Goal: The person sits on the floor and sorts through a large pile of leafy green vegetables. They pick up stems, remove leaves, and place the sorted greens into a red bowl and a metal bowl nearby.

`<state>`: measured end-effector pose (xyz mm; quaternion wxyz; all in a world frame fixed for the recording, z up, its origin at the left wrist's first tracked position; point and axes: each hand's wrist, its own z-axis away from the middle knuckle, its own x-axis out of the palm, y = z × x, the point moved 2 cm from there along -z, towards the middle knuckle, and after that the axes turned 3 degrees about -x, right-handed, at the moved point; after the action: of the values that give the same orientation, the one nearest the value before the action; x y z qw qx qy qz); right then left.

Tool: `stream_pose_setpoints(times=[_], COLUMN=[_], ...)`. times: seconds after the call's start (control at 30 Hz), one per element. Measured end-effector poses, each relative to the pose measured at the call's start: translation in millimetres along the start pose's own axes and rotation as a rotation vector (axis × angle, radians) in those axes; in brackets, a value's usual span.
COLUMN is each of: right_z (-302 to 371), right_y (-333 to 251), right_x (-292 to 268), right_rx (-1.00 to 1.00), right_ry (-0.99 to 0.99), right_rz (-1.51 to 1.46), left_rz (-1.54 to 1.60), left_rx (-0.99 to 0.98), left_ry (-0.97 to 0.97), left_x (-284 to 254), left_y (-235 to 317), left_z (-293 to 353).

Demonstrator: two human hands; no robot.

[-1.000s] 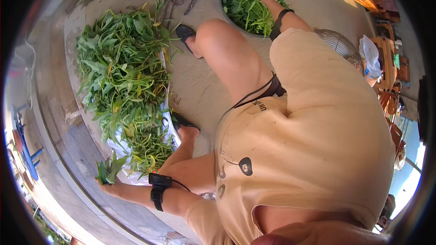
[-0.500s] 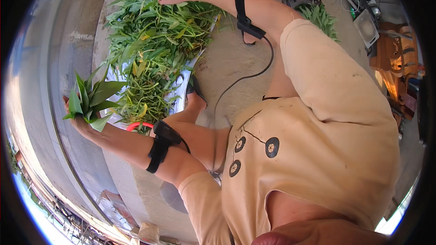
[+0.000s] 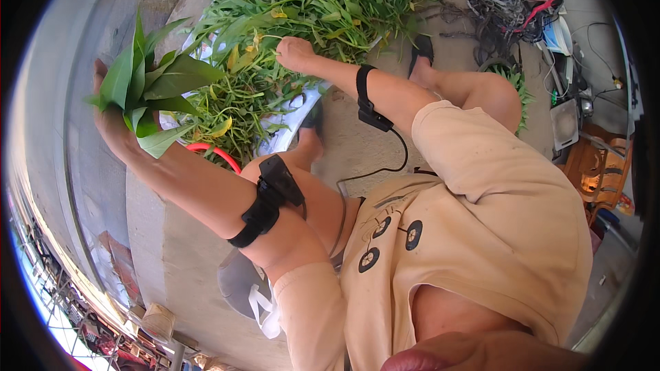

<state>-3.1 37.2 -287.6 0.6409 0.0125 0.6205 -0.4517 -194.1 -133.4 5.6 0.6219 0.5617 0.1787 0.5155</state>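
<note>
Our left hand (image 3: 110, 120) is clamped on a bunch (image 3: 155, 89) of leaves, raised beside the pile (image 3: 309, 7). Our right hand (image 3: 297, 53) rests curled among the stems (grip unclear); better to pinch stems low and pull straight. The concrete (image 3: 371, 144) behind its wrist leaves room.

Left hand (image 3: 113, 120) up high, gripping a bunch of broad green leaves (image 3: 155, 89). Right hand (image 3: 295, 53) is down in the big heap of leafy green stalks (image 3: 309, 7) spread over the concrete floor (image 3: 357, 151), fingers closed on stems. Black bands strapped on both forearms.
</note>
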Motion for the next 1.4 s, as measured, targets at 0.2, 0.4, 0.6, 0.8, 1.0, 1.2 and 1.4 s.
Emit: stream_pose_setpoints(times=[0.2, 0.4, 0.6, 0.8, 1.0, 1.2, 1.4], right_z=[14, 31, 84, 131, 153, 139, 125], right_y=[3, -29, -39, -30, -9, 2, -32], right_x=[-107, -239, -342, -335, -312, -309, -282], right_rx=[-0.008, -0.147, -0.303, -0.583, -0.566, -0.409, -0.552], right_ry=[0.051, 0.237, 0.239, 0.236, 0.149, 0.332, 0.479], right_rz=[-0.093, -0.201, -0.62, -0.578, -0.305, -0.287, -0.055], left_rz=[0.252, 0.246, 0.153, -0.03, -0.122, -0.011, 0.029], left_rx=[-0.091, 0.016, -0.08, -0.292, -0.214, -0.163, -0.16], left_ry=[-0.3, -0.108, -0.086, -0.323, -0.373, -0.422, -0.523], left_x=[-8, -13, 30, 112, 149, 169, 195], left_y=[3, -17, -36, -76, -106, -121, -133], left_z=[1, -15, -8, 34, 30, 39, 59])
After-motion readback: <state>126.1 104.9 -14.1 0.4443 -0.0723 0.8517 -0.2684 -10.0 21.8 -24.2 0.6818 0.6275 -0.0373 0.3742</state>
